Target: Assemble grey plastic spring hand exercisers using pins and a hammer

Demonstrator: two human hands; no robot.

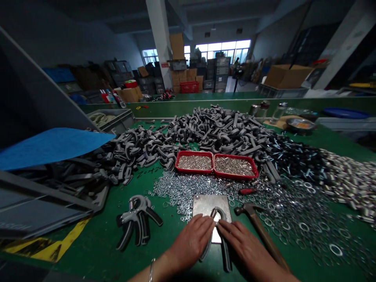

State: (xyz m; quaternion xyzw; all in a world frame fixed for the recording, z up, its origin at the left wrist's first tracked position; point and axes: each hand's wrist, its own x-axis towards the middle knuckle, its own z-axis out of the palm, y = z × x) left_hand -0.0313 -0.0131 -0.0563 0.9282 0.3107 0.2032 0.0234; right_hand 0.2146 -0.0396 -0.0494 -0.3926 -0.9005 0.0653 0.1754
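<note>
A grey-and-black hand grip strengthener [226,250] lies over a small metal plate [202,201], its spring and curved top pointing away from me. My left hand [195,237] closes its fingers on the left side near the spring. On the other side, the fingers of my right hand [239,239] press together against the right handle. The fingertips of both hands nearly meet at the middle. To the right lies a hammer [260,227] with a wooden handle. Several assembled hand grip strengtheners [138,219] rest in a cluster on the left.
Two red trays [213,172] of small metal pins stand beyond the plate. Loose nuts [182,192], metal rings [304,227] and a red-handled tool [247,191] lie around. Behind rises a heap of grey handles [217,131]. A grey crate [53,203] borders the left.
</note>
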